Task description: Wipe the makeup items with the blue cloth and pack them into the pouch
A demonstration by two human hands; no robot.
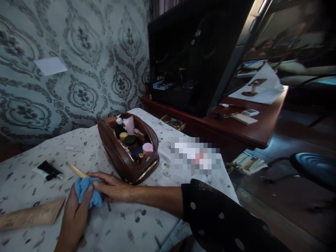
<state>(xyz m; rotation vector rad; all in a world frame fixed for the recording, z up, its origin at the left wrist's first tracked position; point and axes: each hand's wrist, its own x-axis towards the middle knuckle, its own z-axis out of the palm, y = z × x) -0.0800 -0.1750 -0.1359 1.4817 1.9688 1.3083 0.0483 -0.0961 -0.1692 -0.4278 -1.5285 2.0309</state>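
In front of me, both hands close around a crumpled blue cloth (pixel 88 190). A slim beige tube-like item (pixel 76 170) sticks out of the top of the cloth, its lower part hidden. My left hand (pixel 77 211) presses the cloth with its thumb from the near side. From the right, my right hand (pixel 112 186) pinches the cloth and lies along the beige item's lower end. Just behind my right hand stands an unzipped brown cosmetics bag (pixel 115 154), holding several jars and bottles, a pink tube (pixel 129 125) and a pink-lidded jar (pixel 147 148).
On the patterned tablecloth (pixel 131 224) lie a black-and-white tube (pixel 49 170), a small white tube (pixel 72 148) and a large beige flat tube (pixel 33 214). A blurred-out item (pixel 194 153) lies right of the bag. Beyond stand a large television (pixel 191 63) and a red-brown cabinet (pixel 236 131).
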